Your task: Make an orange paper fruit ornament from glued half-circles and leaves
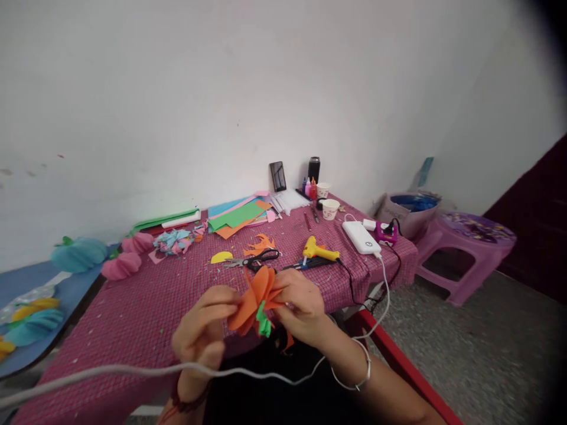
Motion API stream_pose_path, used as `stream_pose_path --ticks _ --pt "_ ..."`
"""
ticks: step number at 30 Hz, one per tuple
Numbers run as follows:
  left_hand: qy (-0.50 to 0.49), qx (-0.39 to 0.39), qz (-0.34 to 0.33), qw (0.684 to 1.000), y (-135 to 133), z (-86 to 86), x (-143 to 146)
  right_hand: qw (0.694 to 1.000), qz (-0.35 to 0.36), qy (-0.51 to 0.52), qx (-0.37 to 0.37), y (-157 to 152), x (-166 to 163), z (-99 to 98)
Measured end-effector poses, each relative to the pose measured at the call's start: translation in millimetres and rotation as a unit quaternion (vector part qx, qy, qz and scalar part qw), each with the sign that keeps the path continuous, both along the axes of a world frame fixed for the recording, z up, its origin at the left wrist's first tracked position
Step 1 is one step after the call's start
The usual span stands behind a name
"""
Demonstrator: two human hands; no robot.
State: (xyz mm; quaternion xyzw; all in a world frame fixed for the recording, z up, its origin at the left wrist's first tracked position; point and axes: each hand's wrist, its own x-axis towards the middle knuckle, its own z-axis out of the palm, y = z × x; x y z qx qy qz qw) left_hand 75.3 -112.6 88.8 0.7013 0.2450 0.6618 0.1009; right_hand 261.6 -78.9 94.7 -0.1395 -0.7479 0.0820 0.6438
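Note:
An orange paper pumpkin [252, 304] made of folded paper leaves, with a green paper stem [263, 323], is held up in front of the table's near edge. My right hand [301, 300] pinches its right side between thumb and fingers. At its left side, the fingertips of my left hand [201, 327] touch the orange paper, while the thumb stands apart from it. Just beyond lie black-handled scissors [261, 258], a yellow half-round paper piece [221, 257], orange paper scraps [260, 244] and a yellow glue gun [319, 250].
A white cable [239, 372] crosses in front of my wrists from the power bank [361, 237]. Coloured paper sheets [237, 217], a paper cup [330, 209] and glue bottles [310, 188] stand or lie farther back. Pink paper pumpkins [121, 265] sit left; a pink stool [465, 248] stands right.

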Motion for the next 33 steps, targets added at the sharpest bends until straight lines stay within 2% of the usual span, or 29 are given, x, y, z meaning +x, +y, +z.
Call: stream_pose_path --ticks 3,5,7,9,11,14,16,19,23,29,33 --pt "-0.095 0.004 0.015 0.995 0.0 3.6 -5.8 0.999 0.015 0.026 -0.013 0.5 3.7 -1.5" --pt "-0.101 -0.024 0.053 0.993 -0.7 3.1 -10.1 0.999 0.023 0.037 -0.023 0.5 5.0 -2.5" --pt "-0.087 -0.077 0.062 0.991 -1.2 1.2 -12.9 0.999 0.033 0.030 -0.022 -0.2 6.0 -2.8" --pt "-0.070 -0.140 0.028 0.987 -0.9 -0.7 -13.4 0.999 0.047 0.008 -0.018 -1.4 6.9 -2.5" --pt "-0.053 -0.196 -0.033 0.979 0.0 -1.4 -12.3 0.998 0.055 -0.017 -0.014 -2.9 8.0 -1.7" --pt "-0.020 -0.225 -0.097 0.969 0.5 1.3 -10.2 0.998 0.053 -0.041 -0.013 -4.3 9.0 -1.0" --pt "0.011 -0.221 -0.091 0.971 -0.5 5.6 -9.2 0.998 0.048 -0.044 -0.012 -4.3 9.2 -1.2" --pt "0.059 -0.185 -0.041 0.980 -2.7 12.4 -8.1 0.998 0.040 -0.040 -0.003 -3.4 9.4 -2.6" --pt "0.074 -0.145 0.007 0.987 -3.3 15.3 -6.3 0.999 0.015 -0.029 -0.012 -2.2 10.5 -3.3" --pt "0.128 -0.086 0.082 0.985 -1.9 6.6 -0.4 0.999 -0.037 0.028 -0.024 -2.4 8.1 -1.6" --pt "0.132 -0.081 0.100 0.983 0.6 -1.7 7.4 0.996 -0.042 0.059 -0.044 -2.2 3.6 -6.5"
